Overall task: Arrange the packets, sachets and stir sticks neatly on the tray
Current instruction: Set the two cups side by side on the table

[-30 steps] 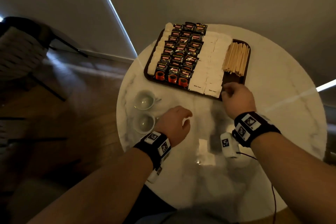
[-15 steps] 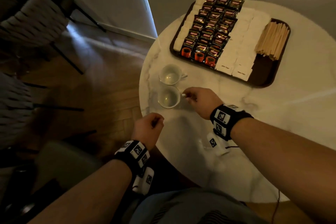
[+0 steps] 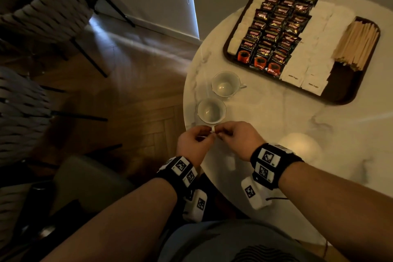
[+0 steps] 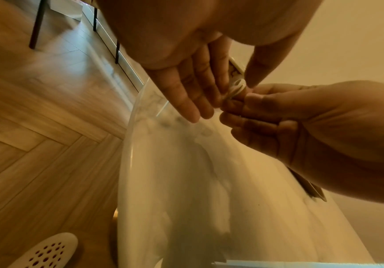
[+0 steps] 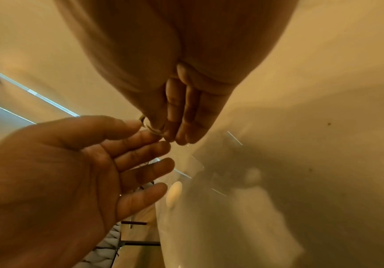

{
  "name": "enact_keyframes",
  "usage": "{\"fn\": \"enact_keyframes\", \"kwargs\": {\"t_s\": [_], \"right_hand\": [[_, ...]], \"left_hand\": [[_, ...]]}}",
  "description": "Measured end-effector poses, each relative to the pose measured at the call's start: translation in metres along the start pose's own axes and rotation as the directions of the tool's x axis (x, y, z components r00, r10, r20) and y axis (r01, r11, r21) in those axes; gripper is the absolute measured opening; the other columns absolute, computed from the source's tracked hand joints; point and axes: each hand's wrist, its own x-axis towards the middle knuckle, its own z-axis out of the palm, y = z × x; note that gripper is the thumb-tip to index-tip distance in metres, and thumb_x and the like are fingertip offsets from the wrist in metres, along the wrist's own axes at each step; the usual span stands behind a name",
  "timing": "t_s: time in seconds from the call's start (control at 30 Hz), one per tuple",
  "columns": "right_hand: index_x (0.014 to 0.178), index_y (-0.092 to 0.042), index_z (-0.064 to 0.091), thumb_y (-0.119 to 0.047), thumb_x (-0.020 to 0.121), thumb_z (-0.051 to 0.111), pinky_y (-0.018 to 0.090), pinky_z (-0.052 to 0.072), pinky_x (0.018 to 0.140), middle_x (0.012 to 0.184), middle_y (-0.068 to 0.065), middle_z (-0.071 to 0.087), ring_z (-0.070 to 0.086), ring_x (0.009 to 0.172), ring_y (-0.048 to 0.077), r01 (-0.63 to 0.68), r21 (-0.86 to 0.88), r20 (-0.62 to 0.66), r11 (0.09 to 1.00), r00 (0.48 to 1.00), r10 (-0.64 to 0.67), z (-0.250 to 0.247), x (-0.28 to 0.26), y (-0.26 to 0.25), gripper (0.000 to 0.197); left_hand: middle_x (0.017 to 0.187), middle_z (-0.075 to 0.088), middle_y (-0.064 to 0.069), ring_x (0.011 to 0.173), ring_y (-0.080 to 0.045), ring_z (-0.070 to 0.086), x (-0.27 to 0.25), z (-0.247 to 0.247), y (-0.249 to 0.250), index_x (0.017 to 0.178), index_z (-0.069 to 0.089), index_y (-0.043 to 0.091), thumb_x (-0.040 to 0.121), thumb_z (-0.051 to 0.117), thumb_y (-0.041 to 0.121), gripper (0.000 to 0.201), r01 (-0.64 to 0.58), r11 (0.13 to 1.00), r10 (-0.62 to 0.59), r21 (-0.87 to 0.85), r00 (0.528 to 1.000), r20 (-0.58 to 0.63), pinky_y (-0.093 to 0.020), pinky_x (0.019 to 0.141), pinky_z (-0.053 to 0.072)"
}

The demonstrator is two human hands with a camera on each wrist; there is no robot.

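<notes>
From the head view, the left hand (image 3: 192, 143) and right hand (image 3: 240, 139) are meeting at the desk's (image 3: 265, 123) 7 o'clock edge, pinching the handle of the near cup (image 3: 211, 110). The tray (image 3: 344, 91) is sitting at 1 o'clock, carrying coffee packets (image 3: 274, 34), white sachets (image 3: 314, 49) and stir sticks (image 3: 357, 42).

From the left wrist, left fingers (image 4: 186, 94) are lying mostly straight, thumb and forefinger nipping the handle (image 4: 235, 87).

From the right wrist, right fingers (image 5: 181, 116) are pinching it too.

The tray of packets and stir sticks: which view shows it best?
The head view: the whole tray shows, with coffee packets, white sachets and stir sticks in rows. Both wrist views show only the hands and the marble table, no tray.
</notes>
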Motion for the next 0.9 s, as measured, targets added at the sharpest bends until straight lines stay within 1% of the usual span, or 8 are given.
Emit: {"fn": "enact_keyframes", "kwargs": {"t_s": [0.1,0.23,0.3,0.4,0.47,0.6,0.8,0.9], "right_hand": [[0.116,-0.027,0.077,-0.020,0.101,0.061,0.026,0.048,0.093,0.112,-0.006,0.076,0.067,0.104,0.012,-0.012,-0.063,-0.076,0.998,0.997,0.007,-0.017,0.001,-0.001,0.023],[0.119,-0.029,0.066,-0.025,0.102,0.059,0.028,0.051,0.080,0.099,-0.009,0.069,0.067,0.094,0.016,-0.076,0.049,-0.414,0.996,0.906,0.089,-0.061,0.015,-0.006,0.019],[0.133,-0.031,0.056,-0.034,0.104,0.058,0.033,0.052,0.080,0.101,-0.009,0.066,0.065,0.093,0.016,-0.084,0.057,-0.468,0.995,0.878,0.101,-0.078,0.028,-0.013,0.029],[0.146,-0.031,0.050,-0.040,0.108,0.050,0.032,0.044,0.085,0.114,-0.003,0.067,0.062,0.102,0.021,-0.141,-0.115,-0.367,0.983,0.926,0.089,-0.091,0.051,-0.022,0.039],[0.136,-0.026,0.062,-0.039,0.109,0.045,0.031,0.040,0.086,0.124,0.003,0.069,0.062,0.110,0.025,-0.159,-0.234,-0.297,0.959,0.951,0.086,-0.093,0.061,-0.020,0.034],[0.114,-0.024,0.069,-0.037,0.107,0.048,0.036,0.049,0.083,0.110,0.004,0.073,0.065,0.100,0.024,-0.178,-0.237,-0.222,0.955,0.967,0.125,-0.084,0.056,-0.010,0.026],[0.094,-0.019,0.070,-0.034,0.104,0.058,0.050,0.060,0.092,0.096,0.004,0.078,0.074,0.093,0.026,-0.229,0.103,-0.129,0.968,0.962,0.242,-0.057,0.041,-0.006,0.022],[0.101,-0.004,0.072,-0.024,0.102,0.065,0.049,0.063,0.090,0.101,0.016,0.078,0.076,0.093,0.031,-0.269,0.411,-0.108,0.871,0.935,0.339,-0.048,0.039,-0.007,0.021]], "left_hand": [[0.085,0.077,0.007,0.081,-0.009,0.074,0.004,0.001,-0.001,0.091,0.075,0.030,0.075,0.078,0.061,0.035,0.008,0.999,-0.007,0.031,0.999,-0.035,-0.041,0.076,0.065],[0.086,0.078,0.004,0.079,-0.011,0.076,0.006,0.002,0.001,0.094,0.072,0.025,0.090,0.076,0.039,0.015,0.031,0.997,-0.034,-0.065,0.999,-0.039,-0.040,0.075,0.065],[0.090,0.077,0.002,0.081,-0.014,0.076,0.006,0.000,0.003,0.098,0.072,0.023,0.093,0.075,0.030,0.009,0.050,0.989,-0.055,-0.138,0.998,-0.029,-0.037,0.074,0.065],[0.093,0.078,-0.002,0.084,-0.018,0.076,0.009,-0.005,0.006,0.101,0.074,0.019,0.093,0.075,0.025,0.009,0.115,0.971,-0.116,-0.212,0.993,0.005,-0.035,0.075,0.064],[0.090,0.078,-0.005,0.085,-0.020,0.075,0.014,-0.008,0.004,0.099,0.076,0.017,0.093,0.076,0.025,0.010,0.164,0.956,-0.161,-0.242,0.986,0.035,-0.036,0.074,0.063],[0.088,0.075,-0.008,0.082,-0.021,0.070,0.023,-0.018,0.006,0.093,0.078,0.012,0.094,0.073,0.022,0.011,0.205,0.951,-0.179,-0.233,0.976,0.128,-0.038,0.073,0.061],[0.103,0.075,-0.015,0.083,-0.021,0.065,0.036,-0.035,0.020,0.095,0.075,0.008,0.100,0.065,0.022,0.018,0.171,0.983,-0.154,-0.062,0.964,0.218,-0.048,0.082,0.062],[0.098,0.074,-0.013,0.084,-0.021,0.065,0.042,-0.044,0.027,0.093,0.076,0.010,0.100,0.065,0.026,0.020,0.143,0.989,-0.147,0.036,0.961,0.234,-0.044,0.080,0.063]]}}
